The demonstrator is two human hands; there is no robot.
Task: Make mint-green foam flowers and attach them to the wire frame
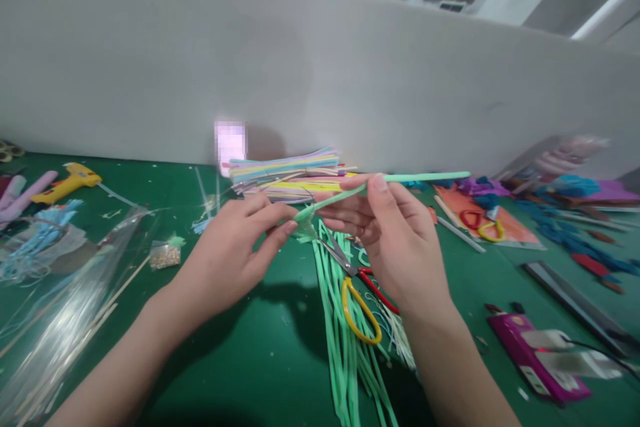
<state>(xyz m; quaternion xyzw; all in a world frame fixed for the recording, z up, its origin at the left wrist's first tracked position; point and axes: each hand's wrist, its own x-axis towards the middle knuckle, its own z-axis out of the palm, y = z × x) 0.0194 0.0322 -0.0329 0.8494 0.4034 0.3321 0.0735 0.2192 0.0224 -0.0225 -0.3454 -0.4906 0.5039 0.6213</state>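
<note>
A light green pipe cleaner (425, 177) runs between my two hands above the table. My left hand (240, 240) pinches its left end between thumb and fingers, where a small pale green piece hangs. Farther along, my right hand (395, 233) pinches the pipe cleaner between thumb and forefinger, its free end pointing right. Below the hands lies a bundle of green pipe cleaners (337, 340). On that bundle rest scissors (361, 310) with one yellow and one red handle loop, their blades partly behind my right hand.
Colourful pipe cleaners (290, 163) lie at the back by the white partition (320, 67), near a lit phone (231, 145). At left are a yellow glue gun (70, 183), clear wrappers (85, 320) and a bead packet (165, 254). Rightward sit more scissors (483, 223) and a purple power strip (537, 357).
</note>
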